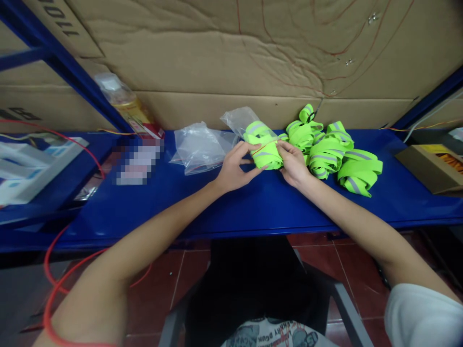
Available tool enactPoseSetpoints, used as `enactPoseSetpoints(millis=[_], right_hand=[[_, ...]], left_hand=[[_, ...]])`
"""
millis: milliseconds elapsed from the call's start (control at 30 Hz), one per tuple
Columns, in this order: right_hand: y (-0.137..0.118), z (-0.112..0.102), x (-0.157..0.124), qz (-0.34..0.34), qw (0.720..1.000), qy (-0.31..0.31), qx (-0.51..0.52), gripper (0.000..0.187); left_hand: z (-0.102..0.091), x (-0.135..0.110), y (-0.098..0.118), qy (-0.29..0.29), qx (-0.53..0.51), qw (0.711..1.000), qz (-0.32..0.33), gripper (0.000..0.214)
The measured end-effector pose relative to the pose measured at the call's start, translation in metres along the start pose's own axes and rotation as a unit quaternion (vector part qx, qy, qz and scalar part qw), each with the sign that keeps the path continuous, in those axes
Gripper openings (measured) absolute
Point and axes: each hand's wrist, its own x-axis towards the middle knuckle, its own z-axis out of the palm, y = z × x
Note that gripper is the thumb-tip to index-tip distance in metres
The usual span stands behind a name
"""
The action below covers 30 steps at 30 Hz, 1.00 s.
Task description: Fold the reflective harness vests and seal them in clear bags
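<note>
Left hand (237, 166) and right hand (293, 164) gripping a neon-green, grey-striped fabric roll (266, 160) above the blue bench (217, 212).
Head view: each grip closes on one side, clear plastic bag (240, 119) at the far end; brown cardboard (181, 58) print possibly reads "110".

Through the head camera I see the bare left hand (235, 168) and bare right hand (294, 165) holding a coiled lime-green fabric band (266, 160) with a grey stripe — a thin, clear plastic bag (239, 119) overlaps it. Crumpled clear plastic sheeting (202, 147) lies left on the flat blue table (267, 207) — more lime-green striped coils (327, 156) sit right.
</note>
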Motion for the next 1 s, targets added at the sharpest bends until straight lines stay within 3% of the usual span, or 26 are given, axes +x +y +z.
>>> enactPoseSetpoints(millis=[200, 267, 433, 533, 667, 833, 1000], right_hand=[[0.002, 0.002, 0.001, 0.038, 0.992, 0.114, 0.039, 0.071], [0.001, 0.003, 0.001, 0.055, 0.992, 0.106, 0.047, 0.074], [0.000, 0.004, 0.001, 0.049, 0.998, 0.021, 0.041, 0.061], [-0.001, 0.005, -0.001, 0.048, 0.997, 0.050, 0.021, 0.054], [-0.006, 0.007, -0.005, 0.104, 0.992, 0.066, -0.008, 0.035], [-0.020, 0.009, -0.010, 0.150, 0.987, -0.012, 0.050, 0.023], [-0.029, 0.006, -0.014, 0.144, 0.978, -0.129, 0.079, 0.033]], left_hand=[[-0.003, 0.000, -0.005, -0.008, -0.023, 0.999, -0.030, 0.050], [-0.003, -0.001, -0.007, -0.012, -0.037, 0.998, -0.043, 0.050], [0.000, 0.000, -0.007, 0.007, -0.070, 0.995, -0.076, 0.047], [0.003, 0.001, -0.003, 0.027, -0.086, 0.991, -0.101, 0.043], [0.006, 0.000, -0.003, 0.062, -0.100, 0.989, -0.095, 0.031], [0.001, 0.003, -0.013, 0.094, -0.108, 0.983, -0.113, 0.027], [-0.008, 0.008, -0.015, 0.115, -0.140, 0.974, -0.136, 0.036]])
